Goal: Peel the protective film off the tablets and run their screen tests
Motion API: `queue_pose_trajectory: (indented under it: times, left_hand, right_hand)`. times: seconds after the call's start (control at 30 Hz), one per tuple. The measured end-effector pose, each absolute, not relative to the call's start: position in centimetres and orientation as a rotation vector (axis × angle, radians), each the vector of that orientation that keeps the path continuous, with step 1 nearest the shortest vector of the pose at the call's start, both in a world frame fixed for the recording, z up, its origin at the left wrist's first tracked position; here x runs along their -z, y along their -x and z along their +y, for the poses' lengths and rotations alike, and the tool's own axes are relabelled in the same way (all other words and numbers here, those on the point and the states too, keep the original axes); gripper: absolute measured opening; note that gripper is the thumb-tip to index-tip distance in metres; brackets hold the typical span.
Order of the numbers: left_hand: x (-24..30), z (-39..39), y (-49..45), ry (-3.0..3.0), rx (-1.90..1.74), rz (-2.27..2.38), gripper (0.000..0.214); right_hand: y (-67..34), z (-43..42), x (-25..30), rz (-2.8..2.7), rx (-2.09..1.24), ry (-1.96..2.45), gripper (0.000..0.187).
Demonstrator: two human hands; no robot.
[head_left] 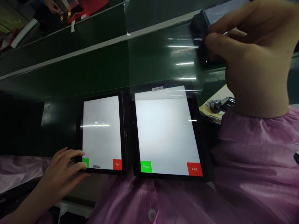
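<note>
Two tablets side by side: left tablet (101, 132), right tablet (165, 130). White screens, each with one green Pass button (146, 166) and one red Fail button (194, 169). Left hand (62, 174) open, fingers on left tablet's lower corner; right hand (254, 59) raised, gripping a blurred dark object (198, 34), with clear film (161, 59) spread before it.

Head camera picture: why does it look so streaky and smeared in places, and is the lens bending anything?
In the head view, white streaks of glare cross the clear film and the left tablet's screen; the right hand and the dark object it holds are blurred; the wide lens makes the green conveyor belt look slanted and bowed.
</note>
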State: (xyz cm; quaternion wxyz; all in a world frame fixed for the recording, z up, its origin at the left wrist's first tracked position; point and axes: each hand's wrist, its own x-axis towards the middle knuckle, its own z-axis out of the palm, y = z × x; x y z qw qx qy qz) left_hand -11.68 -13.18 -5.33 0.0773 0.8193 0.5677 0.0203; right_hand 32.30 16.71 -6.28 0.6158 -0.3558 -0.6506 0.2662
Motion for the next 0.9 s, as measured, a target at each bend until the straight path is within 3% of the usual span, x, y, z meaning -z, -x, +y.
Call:
queue_pose_trajectory:
  times: [0.2, 0.67, 0.9]
  left_hand:
    - [5.5, -13.3, 12.4, -2.383, -0.137, 1.755, 0.018]
    - [4.9, -9.6, 12.8, -2.519, -0.353, 1.674, 0.022]
    - [1.9, -3.0, 11.4, -2.632, -0.914, 1.942, 0.011]
  right_hand:
    - [-31.8, 16.6, 6.7, -1.490, -0.625, 0.818, 0.035]
    - [-31.3, 16.0, 6.8, -1.472, -0.614, 0.850, 0.030]
    - [-32.7, 11.4, 5.7, -1.516, -0.556, 1.086, 0.011]
